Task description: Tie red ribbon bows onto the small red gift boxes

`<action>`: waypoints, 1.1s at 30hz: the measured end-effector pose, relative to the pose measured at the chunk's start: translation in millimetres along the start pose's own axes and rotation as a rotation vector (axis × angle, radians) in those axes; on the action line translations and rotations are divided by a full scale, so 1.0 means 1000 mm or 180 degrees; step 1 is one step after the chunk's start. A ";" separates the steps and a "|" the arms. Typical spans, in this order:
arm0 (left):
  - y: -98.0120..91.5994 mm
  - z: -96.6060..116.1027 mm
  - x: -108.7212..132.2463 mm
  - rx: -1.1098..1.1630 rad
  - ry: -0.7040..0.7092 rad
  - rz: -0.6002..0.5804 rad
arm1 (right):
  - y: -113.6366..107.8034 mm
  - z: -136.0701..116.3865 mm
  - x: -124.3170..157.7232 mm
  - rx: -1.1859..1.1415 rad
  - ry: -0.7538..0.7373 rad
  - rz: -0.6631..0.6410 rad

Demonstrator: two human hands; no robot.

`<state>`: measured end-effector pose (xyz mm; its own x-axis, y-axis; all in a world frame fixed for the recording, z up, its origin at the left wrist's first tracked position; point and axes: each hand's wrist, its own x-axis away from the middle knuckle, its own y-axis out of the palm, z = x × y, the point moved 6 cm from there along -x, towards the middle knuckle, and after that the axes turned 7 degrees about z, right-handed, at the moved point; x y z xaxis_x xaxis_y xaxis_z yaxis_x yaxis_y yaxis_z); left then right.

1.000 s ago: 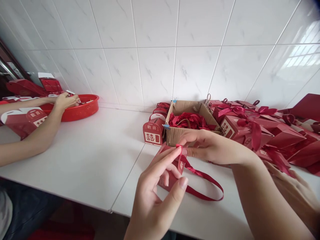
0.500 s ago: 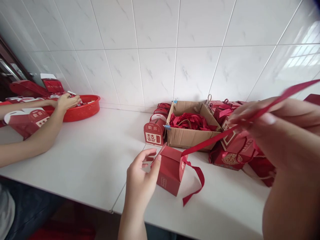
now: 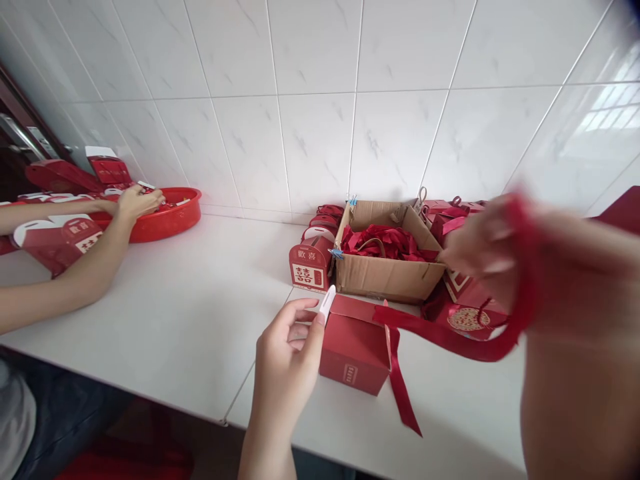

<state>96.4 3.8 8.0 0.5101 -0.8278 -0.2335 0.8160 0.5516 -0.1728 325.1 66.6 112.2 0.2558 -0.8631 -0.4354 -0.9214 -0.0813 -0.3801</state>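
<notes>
A small red gift box stands on the white table in front of me. My left hand pinches the raised flap at its left end, thumb in front and fingers bent behind. Through the box's right end runs a red ribbon; one tail hangs down onto the table. The longer part curves rightward and up to my right hand, which is closed on it and smeared by motion, raised before the pile of boxes at the right. The fingertips there are blurred.
Behind the box stands an open cardboard carton of red ribbons. Finished-looking red boxes line its left side; more red boxes are piled right. At far left, another person's hand reaches over a red basin.
My right hand has moved slightly, and the taut ribbon has gone slack into a loop. The box has turned and shifted a little right; its left flap now shows its pale edge.
</notes>
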 end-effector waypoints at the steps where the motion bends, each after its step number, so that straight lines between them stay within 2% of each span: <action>1: 0.000 0.001 0.001 0.0030 -0.0023 0.0008 | 0.010 0.001 -0.001 -0.0252 0.0129 -0.0081; 2: 0.000 0.002 0.002 0.0050 -0.0043 0.0014 | 0.026 0.004 -0.002 -0.0433 0.0335 -0.0357; 5: 0.001 0.005 0.004 0.0101 -0.0104 0.0009 | 0.078 0.020 0.003 -0.0355 0.0840 -0.1584; 7: 0.002 0.006 0.005 0.0149 -0.0143 -0.0024 | 0.099 0.032 0.004 -0.0184 0.1009 -0.1903; 10: 0.003 0.008 0.006 0.0171 -0.0133 -0.0061 | 0.110 0.044 0.002 -0.0179 0.1113 -0.1944; 17: 0.003 0.011 0.007 0.0147 -0.0060 -0.0105 | 0.109 0.048 0.003 -0.0260 0.1237 -0.1989; 21: 0.004 0.014 0.009 0.0110 -0.0006 -0.0160 | 0.112 0.046 0.003 -0.0200 0.1151 -0.2000; 27: 0.005 0.017 0.015 0.0106 -0.0039 -0.0478 | 0.111 0.040 0.004 -0.0088 0.0990 -0.2095; 31: 0.005 0.009 0.010 0.0030 -0.0139 -0.0474 | 0.111 0.036 0.005 -0.0035 0.0888 -0.2211; 33: 0.011 0.004 0.007 0.0053 -0.0193 -0.0507 | 0.112 0.034 0.006 0.0001 0.0807 -0.2238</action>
<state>110.1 4.1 8.3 0.3891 -0.9095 -0.1462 0.8920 0.4116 -0.1870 232.9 69.2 39.1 0.7093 -0.6960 0.1119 -0.5652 -0.6564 -0.4997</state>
